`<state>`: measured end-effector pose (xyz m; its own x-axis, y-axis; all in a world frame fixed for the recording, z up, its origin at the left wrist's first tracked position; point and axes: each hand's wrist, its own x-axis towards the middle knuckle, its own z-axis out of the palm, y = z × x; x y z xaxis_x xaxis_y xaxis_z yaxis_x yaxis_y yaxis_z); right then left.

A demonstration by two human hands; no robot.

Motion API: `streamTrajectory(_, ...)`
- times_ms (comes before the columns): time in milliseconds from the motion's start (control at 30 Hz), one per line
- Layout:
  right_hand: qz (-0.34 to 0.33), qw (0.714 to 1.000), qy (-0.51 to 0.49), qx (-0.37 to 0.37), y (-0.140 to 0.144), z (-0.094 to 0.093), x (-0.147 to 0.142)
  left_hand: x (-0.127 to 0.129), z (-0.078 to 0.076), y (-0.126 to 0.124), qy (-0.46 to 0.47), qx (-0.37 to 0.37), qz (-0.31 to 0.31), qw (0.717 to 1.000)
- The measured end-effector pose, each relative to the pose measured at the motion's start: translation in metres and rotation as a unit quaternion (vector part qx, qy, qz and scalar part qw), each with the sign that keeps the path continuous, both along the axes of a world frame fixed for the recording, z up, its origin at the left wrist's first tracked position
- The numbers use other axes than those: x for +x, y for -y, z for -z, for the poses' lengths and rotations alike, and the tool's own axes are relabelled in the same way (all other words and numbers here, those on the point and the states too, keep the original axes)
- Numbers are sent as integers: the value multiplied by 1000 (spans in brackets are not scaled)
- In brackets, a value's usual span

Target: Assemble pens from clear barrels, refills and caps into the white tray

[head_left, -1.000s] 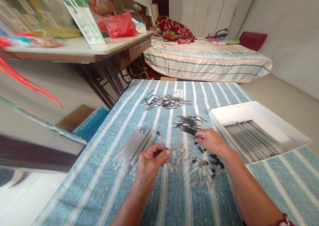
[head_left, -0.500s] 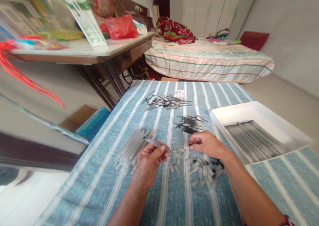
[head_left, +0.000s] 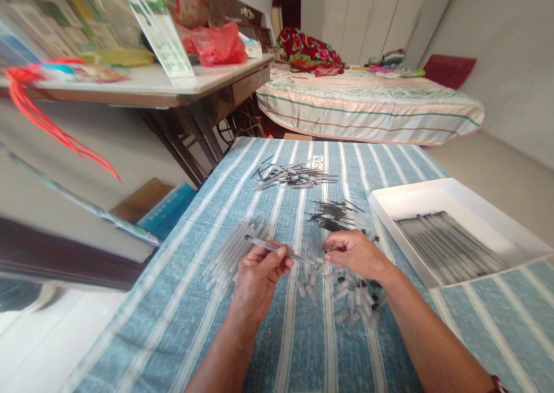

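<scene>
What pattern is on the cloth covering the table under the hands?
The woven table cloth is blue-teal with white lengthwise stripes, clearest in the head view.

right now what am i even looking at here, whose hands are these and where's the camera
There is no machine here: these are a person's two bare hands, filmed by a camera worn on their head, looking forward and down. That is why the arms come in from the bottom edge.

The hands work over a table under a blue striped cloth. The left hand grips a thin clear tube between its fingers. The right hand meets the tube's end, pinching something too small to tell.

On the cloth lie a heap of clear tubes, small caps under the right hand, and two heaps of dark thin rods farther off. To the right sits a white tray with finished pens in rows. Behind are a bed and a cluttered desk.
</scene>
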<state>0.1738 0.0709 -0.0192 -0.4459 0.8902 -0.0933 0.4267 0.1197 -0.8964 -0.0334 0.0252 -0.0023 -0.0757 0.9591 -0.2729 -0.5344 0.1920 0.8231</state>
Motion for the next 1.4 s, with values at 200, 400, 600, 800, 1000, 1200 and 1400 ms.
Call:
streamTrajectory(200,-2,987,137,83,-4,5,5,1,0,-1,-5,0,2,1000)
streamTrajectory(400,-103,963,239,74,1,-4,-2,1,2,-1,-4,6,4,1000)
streamTrajectory(600,-96,954,270,88,2,-4,-3,0,3,0,-3,16,6,1000)
streamTrajectory(800,-115,987,111,22,3,-8,-2,0,4,-1,-7,18,0,1000)
streamTrajectory(1000,-92,993,-22,-75,9,-8,-3,1,4,0,-13,22,1,1000)
streamTrajectory(1200,-78,993,-38,-80,9,-9,-4,0,6,-1,-14,21,1,1000)
streamTrajectory(1400,-70,993,-49,-76,9,-9,-4,1,4,0,-25,24,0,999)
